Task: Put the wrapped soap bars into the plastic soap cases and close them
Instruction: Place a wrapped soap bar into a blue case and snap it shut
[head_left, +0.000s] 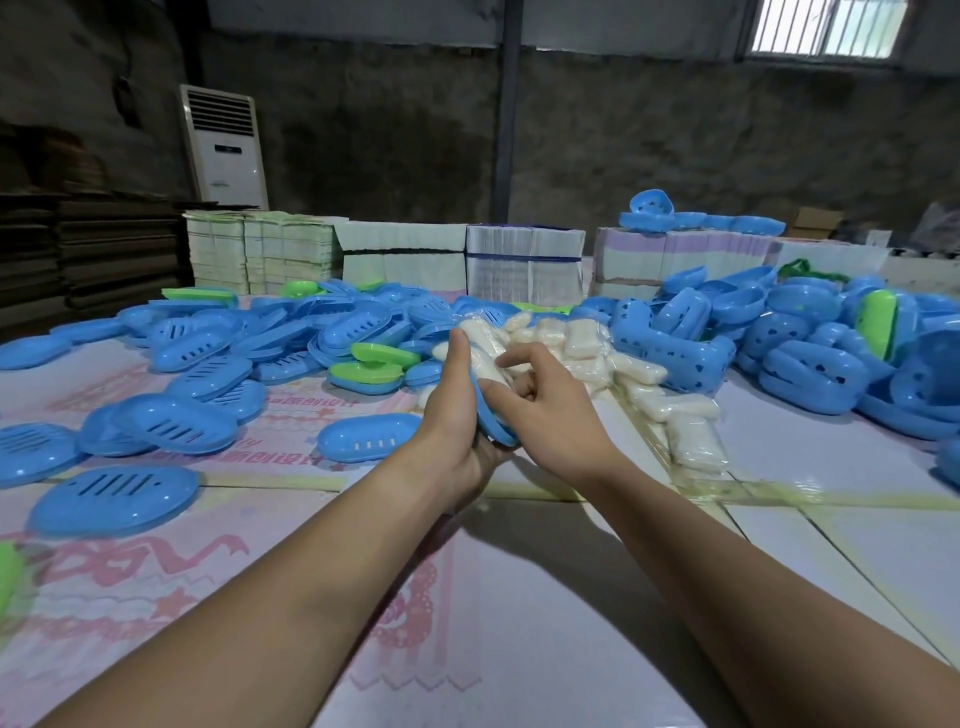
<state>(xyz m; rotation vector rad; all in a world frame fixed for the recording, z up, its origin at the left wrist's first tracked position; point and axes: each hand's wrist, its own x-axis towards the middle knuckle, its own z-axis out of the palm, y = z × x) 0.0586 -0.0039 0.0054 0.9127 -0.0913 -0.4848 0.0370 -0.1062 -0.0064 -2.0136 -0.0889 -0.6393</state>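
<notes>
My left hand (457, 410) grips a blue soap case (493, 418), tilted on edge above the table, with a white wrapped soap bar (485, 358) lying in it. My right hand (540, 405) is beside it, thumb on the case's rim and fingers curled over the soap bar. Just behind the hands lies a heap of wrapped soap bars (587, 353), trailing to the right front (691, 431).
Closed blue cases (171, 421) and a few green ones (374, 364) spread over the left of the table. Open blue case halves (810, 353) pile up on the right. Stacks of flat printed cartons (524, 260) line the far edge. An air conditioner (226, 145) stands behind.
</notes>
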